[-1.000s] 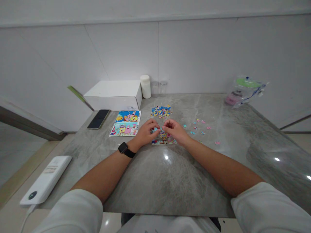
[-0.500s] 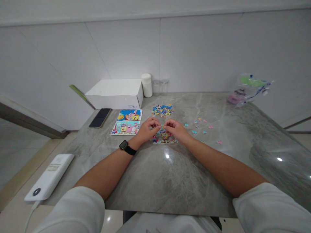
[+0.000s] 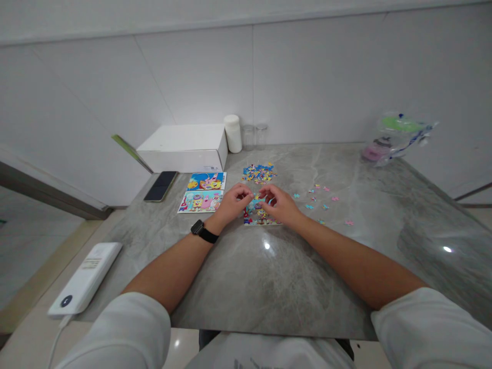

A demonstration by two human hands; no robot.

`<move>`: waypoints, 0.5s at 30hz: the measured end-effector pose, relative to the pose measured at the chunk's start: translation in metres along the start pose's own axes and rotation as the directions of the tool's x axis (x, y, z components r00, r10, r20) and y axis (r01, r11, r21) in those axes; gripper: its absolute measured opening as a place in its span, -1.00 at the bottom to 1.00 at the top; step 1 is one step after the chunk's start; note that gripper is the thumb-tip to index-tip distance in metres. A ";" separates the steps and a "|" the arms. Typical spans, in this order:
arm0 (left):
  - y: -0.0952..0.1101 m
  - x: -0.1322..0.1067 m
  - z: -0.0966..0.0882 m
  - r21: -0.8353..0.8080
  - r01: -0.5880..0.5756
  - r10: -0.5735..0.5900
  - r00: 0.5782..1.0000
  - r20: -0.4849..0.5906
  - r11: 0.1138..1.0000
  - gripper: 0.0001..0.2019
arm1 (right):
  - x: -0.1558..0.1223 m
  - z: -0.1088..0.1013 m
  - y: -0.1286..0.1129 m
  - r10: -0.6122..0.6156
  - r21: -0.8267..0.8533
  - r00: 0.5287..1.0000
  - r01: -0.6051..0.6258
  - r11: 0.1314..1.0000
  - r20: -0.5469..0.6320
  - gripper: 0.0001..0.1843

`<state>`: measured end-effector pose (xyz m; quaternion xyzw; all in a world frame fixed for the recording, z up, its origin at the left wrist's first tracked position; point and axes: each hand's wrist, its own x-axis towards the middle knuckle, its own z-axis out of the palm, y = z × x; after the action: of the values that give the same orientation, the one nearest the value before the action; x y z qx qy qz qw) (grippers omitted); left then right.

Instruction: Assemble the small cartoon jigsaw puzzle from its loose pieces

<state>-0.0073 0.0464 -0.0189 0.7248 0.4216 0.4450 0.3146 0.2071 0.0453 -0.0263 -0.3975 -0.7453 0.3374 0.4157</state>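
A partly assembled cartoon jigsaw puzzle [image 3: 263, 219] lies on the grey table in front of me, with both hands over its upper part. My left hand [image 3: 235, 203] is at the puzzle's upper left, thumb and fingers pinched together; whatever is between the tips is too small to make out. Over the right side is my right hand [image 3: 280, 203], its thumb and forefinger apart with nothing visible between them. Behind the hands sits a heap of loose puzzle pieces [image 3: 259, 173]. Several pink and blue puzzle pieces [image 3: 309, 207] are scattered to the right.
Left of the puzzle lie two printed picture cards [image 3: 201, 202] and a phone [image 3: 161, 186]. A white box [image 3: 182, 148], a white bottle [image 3: 232, 134] and two clear jars [image 3: 254, 137] stand along the wall. A plastic bag [image 3: 395, 139] is at right, a cabled white power bank [image 3: 85, 279] at left.
My right thumb and forefinger have parted from a pinch, showing more of the puzzle between the hands. My left hand stays pinched in nearly the same place. The view has shifted slightly.
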 end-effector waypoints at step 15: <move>0.000 -0.003 0.001 0.030 -0.021 0.019 0.998 0.063 0.999 -0.79 | 0.001 -0.002 -0.003 -0.026 -0.048 0.998 0.024 0.999 -0.050 -0.77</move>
<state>-0.0065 0.0437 -0.0202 0.7475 0.4108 0.4186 0.3119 0.2074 0.0449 -0.0230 -0.4062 -0.7472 0.3044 0.4289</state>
